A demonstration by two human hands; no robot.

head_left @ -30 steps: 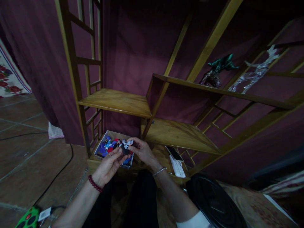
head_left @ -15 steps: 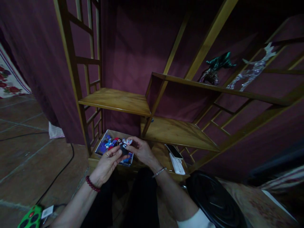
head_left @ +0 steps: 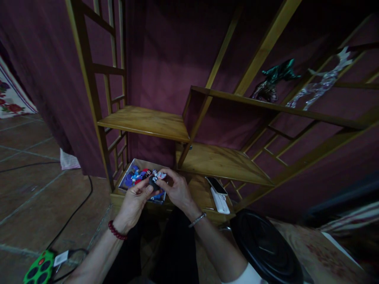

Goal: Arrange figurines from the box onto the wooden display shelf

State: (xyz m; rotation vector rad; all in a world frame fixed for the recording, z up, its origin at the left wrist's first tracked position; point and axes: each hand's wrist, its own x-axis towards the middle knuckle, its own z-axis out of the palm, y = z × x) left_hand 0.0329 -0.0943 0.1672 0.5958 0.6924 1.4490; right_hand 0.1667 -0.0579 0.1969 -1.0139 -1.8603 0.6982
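We see both hands at work on one small figurine (head_left: 160,176), white on top with a dark round base (head_left: 153,184). The left hand (head_left: 134,203) pinches the base between thumb and fingers; the right hand (head_left: 177,191) has its thumb and fingers closed on the white part. We find the figurine above the near right part of an open box (head_left: 141,163), which rests on the bottom shelf (head_left: 201,193) and contains blue, purple and red pieces (head_left: 136,173), too small for us to make out singly.

Taking the figurine as the clock's centre, we place a dark-screened phone (head_left: 218,186) at three o'clock, overlapping a white slab (head_left: 220,203). Around two o'clock, on a higher shelf, we see a dark green ornament (head_left: 278,75) and a clear deer-like one (head_left: 322,85). A round black seat-like object (head_left: 265,246) is at four. At about eight, we notice a green device (head_left: 40,268) on the tiled floor (head_left: 32,205).
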